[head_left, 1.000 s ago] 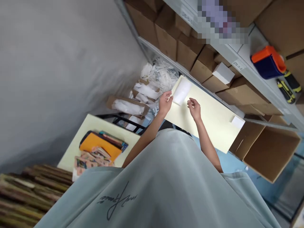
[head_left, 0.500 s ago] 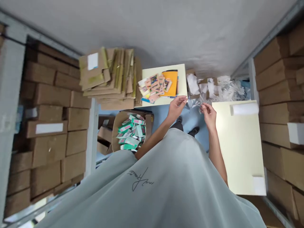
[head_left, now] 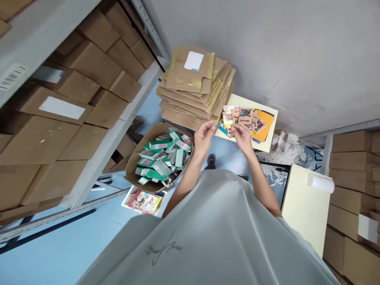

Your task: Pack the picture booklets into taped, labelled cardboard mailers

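My left hand is raised in front of the stacked cardboard, its fingertips drawn together in a pinch. Facing it, my right hand has its fingers curled towards the thumb, close to the front edge of a small cream table. Whatever may be between the fingers of either hand is too small to make out. Behind the right hand, small printed cards lie loose on that table, beside an orange envelope or folder.
At left stands an open carton of green-and-white small boxes. A white tray of printed packets sits below it. Shelves of brown boxes flank both sides. White scraps and a second cream table with a white roll are at right.
My view has turned left. Both hands have moved left, from beside the white scraps to in front of the cardboard stack and the cards. The white tray has come into view.
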`<state>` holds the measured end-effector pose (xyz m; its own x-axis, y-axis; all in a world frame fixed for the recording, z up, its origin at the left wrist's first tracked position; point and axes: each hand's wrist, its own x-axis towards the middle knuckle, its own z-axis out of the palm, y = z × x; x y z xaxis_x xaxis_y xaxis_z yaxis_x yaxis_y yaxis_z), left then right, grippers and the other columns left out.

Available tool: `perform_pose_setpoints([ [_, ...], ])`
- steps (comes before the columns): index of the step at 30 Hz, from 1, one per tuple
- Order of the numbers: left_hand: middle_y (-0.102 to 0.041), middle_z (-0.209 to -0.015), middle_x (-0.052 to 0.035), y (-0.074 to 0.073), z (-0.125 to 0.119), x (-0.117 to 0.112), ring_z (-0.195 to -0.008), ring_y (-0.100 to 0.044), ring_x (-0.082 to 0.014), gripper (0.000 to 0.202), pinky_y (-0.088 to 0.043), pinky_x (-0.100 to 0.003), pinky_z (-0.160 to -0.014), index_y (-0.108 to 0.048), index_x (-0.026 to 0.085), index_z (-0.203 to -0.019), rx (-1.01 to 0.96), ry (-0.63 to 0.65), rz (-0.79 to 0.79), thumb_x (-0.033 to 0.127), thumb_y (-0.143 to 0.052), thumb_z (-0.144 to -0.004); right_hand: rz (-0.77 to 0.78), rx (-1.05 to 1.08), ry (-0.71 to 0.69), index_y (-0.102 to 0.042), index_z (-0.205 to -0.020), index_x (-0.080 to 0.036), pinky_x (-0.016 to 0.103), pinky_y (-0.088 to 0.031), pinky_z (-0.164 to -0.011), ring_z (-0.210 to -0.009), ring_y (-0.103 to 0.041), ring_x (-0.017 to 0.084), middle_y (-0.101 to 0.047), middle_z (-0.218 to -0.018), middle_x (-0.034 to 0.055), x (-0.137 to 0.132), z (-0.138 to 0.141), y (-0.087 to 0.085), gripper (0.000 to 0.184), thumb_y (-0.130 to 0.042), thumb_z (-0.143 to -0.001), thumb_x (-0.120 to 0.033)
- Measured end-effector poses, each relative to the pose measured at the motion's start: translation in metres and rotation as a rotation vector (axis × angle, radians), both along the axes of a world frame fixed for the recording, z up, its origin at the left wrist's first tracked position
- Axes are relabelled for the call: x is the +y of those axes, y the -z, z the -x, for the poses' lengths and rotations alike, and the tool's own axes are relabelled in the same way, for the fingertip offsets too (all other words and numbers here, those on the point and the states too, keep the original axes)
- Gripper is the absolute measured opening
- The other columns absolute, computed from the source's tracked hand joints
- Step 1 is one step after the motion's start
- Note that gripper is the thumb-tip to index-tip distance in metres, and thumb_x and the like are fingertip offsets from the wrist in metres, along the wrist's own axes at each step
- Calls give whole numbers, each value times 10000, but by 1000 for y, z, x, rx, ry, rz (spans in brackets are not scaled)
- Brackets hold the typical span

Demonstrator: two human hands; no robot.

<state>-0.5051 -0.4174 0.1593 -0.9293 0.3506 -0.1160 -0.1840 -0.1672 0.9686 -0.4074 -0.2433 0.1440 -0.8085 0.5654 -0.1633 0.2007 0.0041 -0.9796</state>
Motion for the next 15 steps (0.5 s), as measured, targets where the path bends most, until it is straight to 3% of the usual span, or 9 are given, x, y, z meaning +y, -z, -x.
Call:
perform_pose_setpoints([
  [4, -879, -1235, -83, -1, 64, -48, -1241, -834, -271, 400, -623, -417, -1212, -854, 264, -1197, -103, -124, -37, 502, -992, -906, -17, -45, -7, -806, -1102, -236, 420, -731, -943, -1001, -853, 261, -882, -1134, 91, -16, 106, 2, 508, -800, -950, -720],
  [9, -876, -1257, -84, 2, 105, -72, -1227, -843, -263, 447, -649, -402, -1153, -855, 276, -1201, -172, -158, -87, 547, -993, -873, -175, -193, 39, -776, -958, -208, 395, -714, -883, -915, -841, 272, -839, -892, 76, -12, 221, 0, 434, -770, -1009, -639],
  [12, -877, -1233, -80, 4, 115, -80, -1203, -853, -256, 482, -653, -397, -1141, -857, 282, -1187, -194, -172, -122, 564, -1014, -829, -259, -287, 70, -696, -776, -245, 397, -702, -867, -876, -841, 301, -734, -658, 54, -11, 260, -1, 409, -808, -995, -571],
  [15, -882, -1210, -78, 9, 123, -86, -1163, -860, -245, 504, -659, -384, -1118, -859, 281, -1166, -219, -177, -133, 547, -1041, -778, -264, -343, 109, -627, -711, -272, 365, -689, -824, -793, -824, 274, -651, -553, 15, -14, 274, 1, 398, -807, -978, -506],
])
